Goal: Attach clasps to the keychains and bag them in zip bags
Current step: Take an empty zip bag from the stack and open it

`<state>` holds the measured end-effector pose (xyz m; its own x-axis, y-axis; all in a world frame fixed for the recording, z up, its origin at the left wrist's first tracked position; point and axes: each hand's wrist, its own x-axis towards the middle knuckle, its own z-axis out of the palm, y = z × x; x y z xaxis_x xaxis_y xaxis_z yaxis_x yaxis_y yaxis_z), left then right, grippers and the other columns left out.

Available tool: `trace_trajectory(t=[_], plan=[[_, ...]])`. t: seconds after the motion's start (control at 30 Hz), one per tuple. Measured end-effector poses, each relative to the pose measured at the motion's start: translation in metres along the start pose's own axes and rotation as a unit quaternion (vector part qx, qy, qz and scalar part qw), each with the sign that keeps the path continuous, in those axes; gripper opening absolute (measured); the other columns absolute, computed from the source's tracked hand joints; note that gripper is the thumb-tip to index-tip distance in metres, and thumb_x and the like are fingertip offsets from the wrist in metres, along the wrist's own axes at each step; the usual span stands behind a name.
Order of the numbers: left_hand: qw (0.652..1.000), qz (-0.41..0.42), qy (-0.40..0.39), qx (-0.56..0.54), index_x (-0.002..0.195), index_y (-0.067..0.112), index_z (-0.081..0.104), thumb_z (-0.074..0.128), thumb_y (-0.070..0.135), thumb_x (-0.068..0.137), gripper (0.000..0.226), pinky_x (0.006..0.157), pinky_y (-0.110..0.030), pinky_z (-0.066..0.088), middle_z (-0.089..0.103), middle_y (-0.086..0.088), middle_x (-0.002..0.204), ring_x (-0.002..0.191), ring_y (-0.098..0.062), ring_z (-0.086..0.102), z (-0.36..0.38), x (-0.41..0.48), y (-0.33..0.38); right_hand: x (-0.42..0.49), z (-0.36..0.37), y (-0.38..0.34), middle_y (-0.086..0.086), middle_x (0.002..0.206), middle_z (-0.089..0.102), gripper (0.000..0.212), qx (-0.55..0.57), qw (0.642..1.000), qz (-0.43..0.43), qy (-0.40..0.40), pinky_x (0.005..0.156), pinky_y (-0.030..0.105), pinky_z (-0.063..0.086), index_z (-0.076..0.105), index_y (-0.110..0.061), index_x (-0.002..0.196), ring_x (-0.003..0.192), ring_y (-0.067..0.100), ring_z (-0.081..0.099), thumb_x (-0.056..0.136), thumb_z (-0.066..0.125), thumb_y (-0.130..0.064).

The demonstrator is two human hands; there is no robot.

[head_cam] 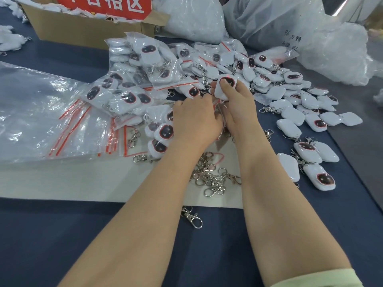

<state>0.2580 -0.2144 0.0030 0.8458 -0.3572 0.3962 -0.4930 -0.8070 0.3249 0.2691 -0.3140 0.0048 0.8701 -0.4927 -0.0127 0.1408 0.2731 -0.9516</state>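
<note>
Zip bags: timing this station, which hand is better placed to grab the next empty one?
Probably left: the left hand lies nearer the zip bags, which sit on its side; the right hand grips a keychain.

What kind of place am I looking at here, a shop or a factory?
Most likely a small factory packing bench. A heap of identical white plastic keychains with dark oval faces, loose silver metal clasps and a stack of clear zip bags with red seals lie on the dark blue table.
</note>
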Motion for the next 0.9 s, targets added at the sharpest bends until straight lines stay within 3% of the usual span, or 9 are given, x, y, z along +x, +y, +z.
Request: trace_trajectory(t=[0.13,0.37,0.57,0.73,0.9], plan=[[1.0,0.0,0.001,-0.007,0.1,0.013,0.054,0.045,0.03,0.089,0.022,0.079,-0.037,0.031,0.062,-0.006,0.095,0.092,-0.029,0.054,-0.001,0.0,0.0,0.002,-0.002,-0.001,0.013,0.085,0.066,0.026,0.031,0.999,0.033,0.007,0.088,0.043,0.051,0.063,-0.005,0.086,0.077,0.024,0.061,0.101,0.042,-0.004],[1.0,0.0,0.006,-0.007,0.1,0.013,0.053,0.045,0.031,0.089,0.022,0.076,-0.035,0.027,0.061,-0.005,0.094,0.09,-0.028,0.054,0.0,0.0,0.0,-0.002,-0.002,-0.004,0.015,0.082,0.065,0.021,0.071,0.997,0.042,0.01,0.068,0.034,0.055,0.061,-0.002,0.088,0.068,0.021,0.064,0.098,0.043,0.0],[1.0,-0.002,0.006,-0.006,0.101,0.013,0.053,0.045,0.031,0.089,0.024,0.076,-0.035,0.028,0.062,-0.006,0.097,0.093,-0.029,0.054,0.0,0.0,0.001,-0.005,0.0,-0.003,0.017,0.095,0.064,0.029,-0.027,0.999,0.021,-0.016,0.087,0.041,0.05,0.061,-0.005,0.093,0.085,0.026,0.062,0.091,0.04,0.015],[1.0,-0.005,0.001,-0.025,0.104,0.013,0.053,0.045,0.031,0.09,0.025,0.079,-0.036,0.031,0.062,-0.007,0.098,0.093,-0.029,0.055,-0.002,0.0,0.001,-0.002,-0.002,-0.009,0.017,0.106,0.063,0.029,-0.071,0.996,-0.011,0.052,0.084,0.038,0.052,0.056,-0.005,0.107,0.093,0.024,0.061,0.089,0.043,0.014],[0.986,-0.062,-0.003,-0.152,0.098,0.011,0.051,0.05,0.027,0.089,0.019,0.068,-0.031,0.034,0.058,-0.005,0.093,0.084,-0.025,0.053,-0.012,0.005,0.0,-0.003,0.002,-0.032,0.009,0.093,0.059,0.015,-0.136,0.984,-0.056,0.097,0.094,0.049,0.05,0.054,-0.013,0.084,0.09,0.024,0.057,0.09,0.052,0.001]])
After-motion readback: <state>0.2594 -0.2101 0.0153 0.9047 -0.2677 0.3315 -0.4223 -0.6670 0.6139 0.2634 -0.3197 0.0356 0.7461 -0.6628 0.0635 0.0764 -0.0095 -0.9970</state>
